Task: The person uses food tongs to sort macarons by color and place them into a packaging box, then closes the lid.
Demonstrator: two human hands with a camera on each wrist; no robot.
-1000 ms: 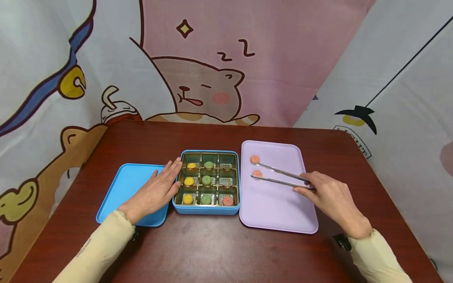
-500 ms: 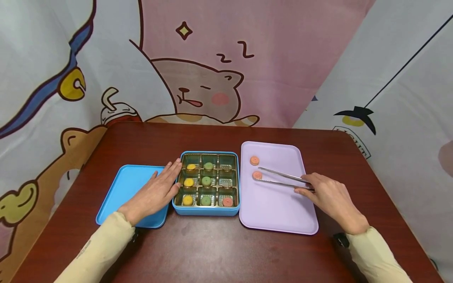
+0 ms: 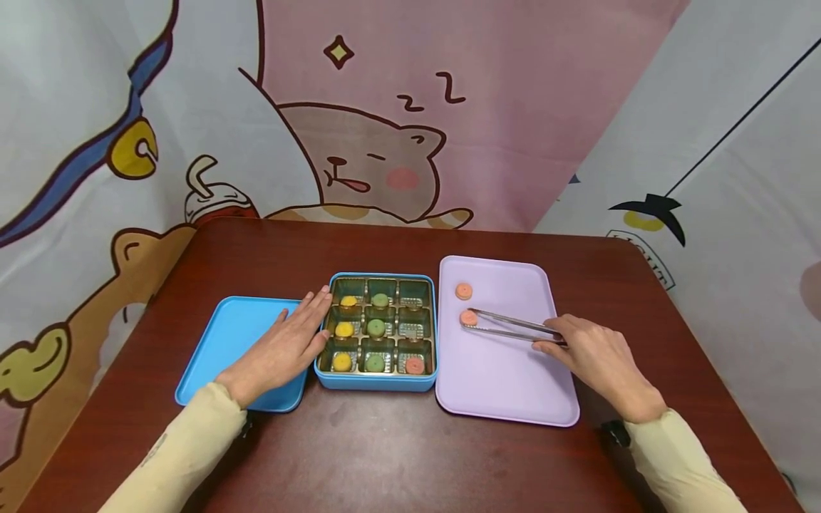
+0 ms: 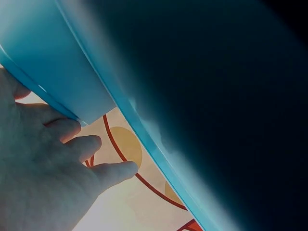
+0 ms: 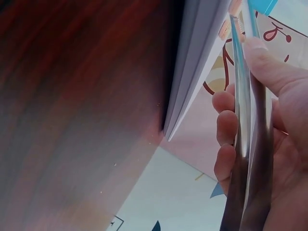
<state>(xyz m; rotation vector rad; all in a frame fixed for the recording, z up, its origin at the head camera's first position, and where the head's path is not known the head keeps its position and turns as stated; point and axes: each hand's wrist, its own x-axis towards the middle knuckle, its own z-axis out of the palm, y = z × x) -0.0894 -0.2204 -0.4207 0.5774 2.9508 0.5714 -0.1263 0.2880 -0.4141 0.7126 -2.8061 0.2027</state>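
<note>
My right hand (image 3: 599,363) holds a pair of metal tongs (image 3: 516,333) over the lilac tray (image 3: 507,395). The tong tips stand on either side of a small round pink macaron (image 3: 469,318) on that tray; whether both tips touch it I cannot tell. Farther back lies a second pink macaron (image 3: 464,291). Fingers extended, my left hand (image 3: 279,353) rests against the left side of a blue box (image 3: 375,383). Inside the box, a gold divided insert holds yellow macarons (image 3: 344,329) on the left, green ones (image 3: 375,328) in the middle and a pink one (image 3: 415,365) at the near right.
A flat blue lid (image 3: 224,349) lies left of the box, partly beneath my left forearm. The lilac tray stands close along the box's right side. Behind the brown table (image 3: 385,456) hangs a cartoon-printed cloth (image 3: 513,107).
The tongs have moved from pointing across both pink macarons to bracketing the nearer one, and their arms have drawn closer together. My left hand stays against the box.
</note>
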